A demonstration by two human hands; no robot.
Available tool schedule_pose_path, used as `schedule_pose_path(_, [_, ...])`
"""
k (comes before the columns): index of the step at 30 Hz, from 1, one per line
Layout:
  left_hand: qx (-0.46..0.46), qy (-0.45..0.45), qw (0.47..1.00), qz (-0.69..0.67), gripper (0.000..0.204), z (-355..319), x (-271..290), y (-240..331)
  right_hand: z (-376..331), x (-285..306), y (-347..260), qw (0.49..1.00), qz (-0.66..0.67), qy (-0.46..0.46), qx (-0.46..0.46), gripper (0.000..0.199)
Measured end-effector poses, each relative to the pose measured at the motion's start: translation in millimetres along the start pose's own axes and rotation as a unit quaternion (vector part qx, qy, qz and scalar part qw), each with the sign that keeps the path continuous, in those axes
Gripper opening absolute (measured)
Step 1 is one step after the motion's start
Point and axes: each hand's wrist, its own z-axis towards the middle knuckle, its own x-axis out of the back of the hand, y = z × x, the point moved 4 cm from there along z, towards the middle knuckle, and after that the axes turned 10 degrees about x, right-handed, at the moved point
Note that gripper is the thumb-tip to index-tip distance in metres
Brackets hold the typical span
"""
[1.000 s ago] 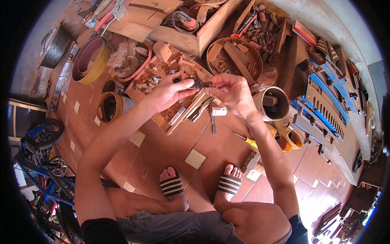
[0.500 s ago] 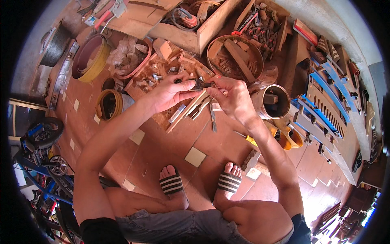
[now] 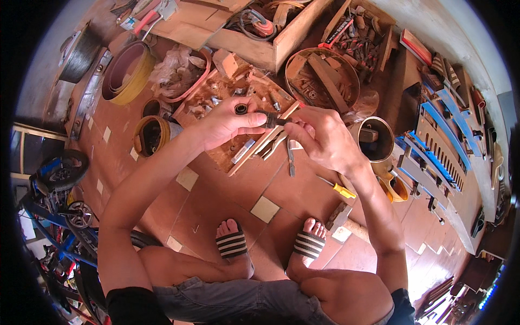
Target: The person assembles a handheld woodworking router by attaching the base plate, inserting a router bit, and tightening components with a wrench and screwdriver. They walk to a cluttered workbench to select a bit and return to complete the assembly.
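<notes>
Slightly farther right than half a second ago, the right hand (image 3: 327, 138) has shifted and tipped downward, while the left hand (image 3: 230, 124) keeps nearly the same pose; the surroundings sit a touch to the right because the view itself turned. Both hands grasp one small dark metal part (image 3: 272, 120): left thumb and fingers pinch one end, and the right fingertips close on the other. It is held up above the right-hand edge of the shallow wooden tray (image 3: 238, 167). Inside that edge, near the closest corner, lies a pale bar (image 3: 243, 151). Just outside the edge, a flat tool (image 3: 292, 165) lies on the tiled floor (image 3: 216, 200). Farther right are a yellow-handled screwdriver (image 3: 344, 190) and, beyond it, a round bucket (image 3: 385, 136).
</notes>
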Motion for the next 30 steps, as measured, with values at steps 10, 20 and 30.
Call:
schedule_pose_path(10, [0.006,0.027,0.997,0.066,0.031,-6,-3,1,-7,-9,2,0.996,-0.059,-0.04,0.059,0.021])
schedule_pose_path(20, [0.01,-0.03,0.999,-0.044,0.026,-3,-9,-6,-14,-15,-4,0.991,-0.07,0.038,0.107,0.015])
schedule_pose_path(30, [-0.04,0.021,0.999,-0.03,0.026,1,-12,-29,-34,-53,19,0.95,0.213,0.04,-0.227,0.034])
